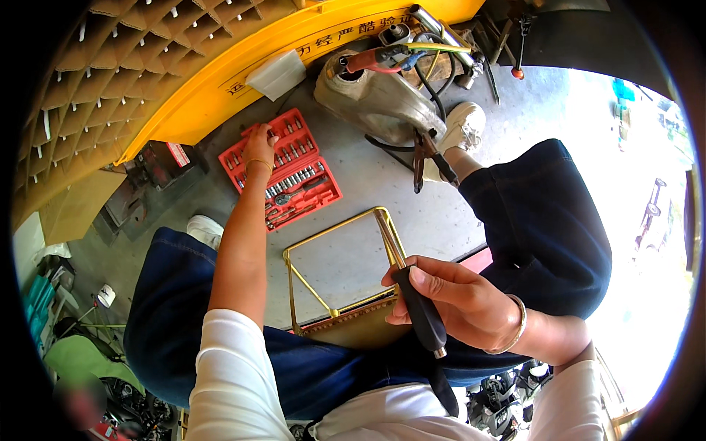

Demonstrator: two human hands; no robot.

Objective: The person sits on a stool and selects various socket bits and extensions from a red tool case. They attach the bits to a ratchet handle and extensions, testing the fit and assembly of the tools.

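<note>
My right hand (pixel 460 298) is closed round a driver handle (pixel 422 314), black with a metal end and a metal shaft, held tilted over my lap. My left hand (pixel 259 144) reaches down into a red socket set case (pixel 332 184) lying unfolded on the floor. Its fingers are bent together among the small bits in the upper half; whatever they pinch is too small to make out. The lower half of the case holds a row of sockets (pixel 294 181) and a ratchet (pixel 288 197).
Beyond the case lie a dented grey metal tank (pixel 360 99), a clamp (pixel 423 158) with cables, and a white box (pixel 276 73). A yellow panel (pixel 191 110) and a cardboard grid (pixel 110 81) stand at the far left. A gold-coloured metal frame (pixel 334 226) sits between my knees.
</note>
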